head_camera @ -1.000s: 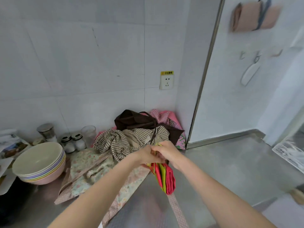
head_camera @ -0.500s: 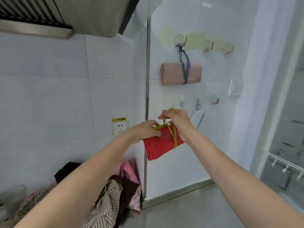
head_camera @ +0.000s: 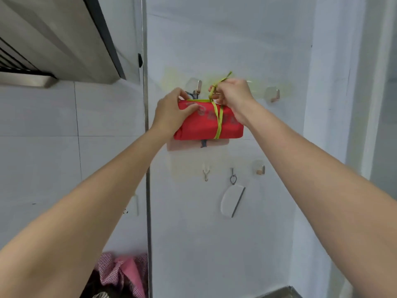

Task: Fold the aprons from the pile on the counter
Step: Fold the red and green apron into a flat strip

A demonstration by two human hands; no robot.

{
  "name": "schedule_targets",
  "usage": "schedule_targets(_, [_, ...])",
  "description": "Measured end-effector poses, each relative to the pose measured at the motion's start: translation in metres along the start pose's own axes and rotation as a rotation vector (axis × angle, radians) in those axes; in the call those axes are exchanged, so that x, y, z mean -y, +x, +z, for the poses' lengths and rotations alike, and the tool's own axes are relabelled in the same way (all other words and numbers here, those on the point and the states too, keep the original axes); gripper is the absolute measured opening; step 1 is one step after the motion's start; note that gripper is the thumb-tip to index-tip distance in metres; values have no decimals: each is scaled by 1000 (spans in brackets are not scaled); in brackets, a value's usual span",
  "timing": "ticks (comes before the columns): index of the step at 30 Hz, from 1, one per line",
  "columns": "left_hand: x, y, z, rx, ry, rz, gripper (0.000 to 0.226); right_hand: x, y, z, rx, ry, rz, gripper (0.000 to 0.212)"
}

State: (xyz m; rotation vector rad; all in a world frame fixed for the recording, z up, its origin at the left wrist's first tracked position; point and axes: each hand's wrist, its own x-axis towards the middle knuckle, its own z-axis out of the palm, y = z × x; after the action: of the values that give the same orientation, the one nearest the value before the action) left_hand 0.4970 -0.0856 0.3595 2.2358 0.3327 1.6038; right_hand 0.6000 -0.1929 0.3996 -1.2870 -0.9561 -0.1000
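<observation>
Against a white wall with metal hooks (head_camera: 272,95), the left hand (head_camera: 171,114) grips a folded red apron bundle (head_camera: 204,123) held high, while the right hand (head_camera: 233,96) pinches its lime-green tie strap (head_camera: 219,121).

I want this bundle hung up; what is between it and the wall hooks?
A pink bundle already hangs on the wall behind the red bundle. The right hand holds the green tie up between two hooks.
</observation>
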Motion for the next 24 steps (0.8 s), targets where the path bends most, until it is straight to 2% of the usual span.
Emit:
schedule_targets(3, [3,16,3,-35,8,-60,33,5,24,14,3,-228,-38,28])
schedule_targets(8, [13,25,-5,240,-175,-146,42,14,49,26,3,-543,-207,35])
schedule_targets(13, [21,21,-7,154,-88,-93,41,24,62,31,69,-763,-225,21])
schedule_targets(17, [19,20,-5,120,13,-38,39,27,54,38,149,-870,-245,25])
schedule_targets(19, [18,19,-6,123,76,-16,37,20,44,44,198,-897,-255,16])
schedule_targets(21, [19,15,-6,126,125,-10,36,10,35,48,179,-849,-252,17])
schedule_targets(22, [20,13,-6,117,140,-10,35,6,33,47,134,-778,-259,14])
schedule_targets(24, [21,8,-8,98,161,-5,33,-3,22,41,-25,-642,-285,26])
